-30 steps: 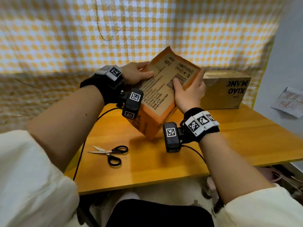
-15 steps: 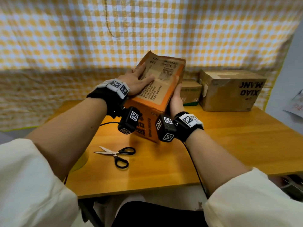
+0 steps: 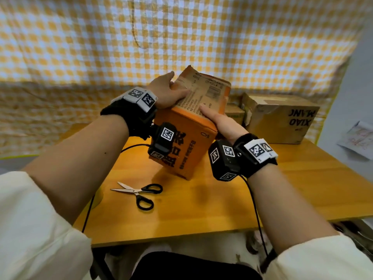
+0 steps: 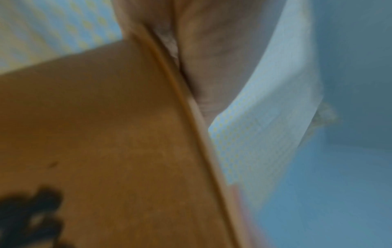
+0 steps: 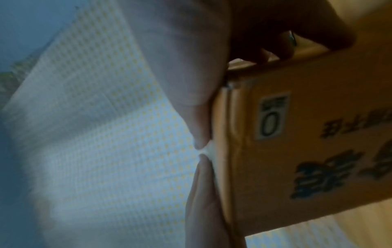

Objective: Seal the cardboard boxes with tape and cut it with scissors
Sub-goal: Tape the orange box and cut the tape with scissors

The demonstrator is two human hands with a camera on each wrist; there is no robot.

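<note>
An orange cardboard box (image 3: pixel 187 146) with black print stands tilted on the wooden table (image 3: pixel 222 209), its printed top flap facing up. My left hand (image 3: pixel 165 91) grips the flap's left edge, thumb lying across the top. At the near right corner my right hand (image 3: pixel 224 124) holds the box, thumb on the flap and fingers round the right side. The left wrist view shows the box wall (image 4: pixel 106 134) under my left hand (image 4: pixel 212 50). In the right wrist view my right hand (image 5: pixel 191 67) presses the box corner (image 5: pixel 297 151). Black-handled scissors (image 3: pixel 141 191) lie half open in front of the box.
A larger brown box (image 3: pixel 280 118) and a small box (image 3: pixel 235 114) stand at the back right of the table. A yellow checked cloth (image 3: pixel 181 37) hangs behind. Something yellowish (image 3: pixel 99 197) peeks out under my left forearm; I cannot tell what it is.
The orange box has turned and come down from facing me to standing on the table. My right hand slid from the flap's face to the near right corner.
</note>
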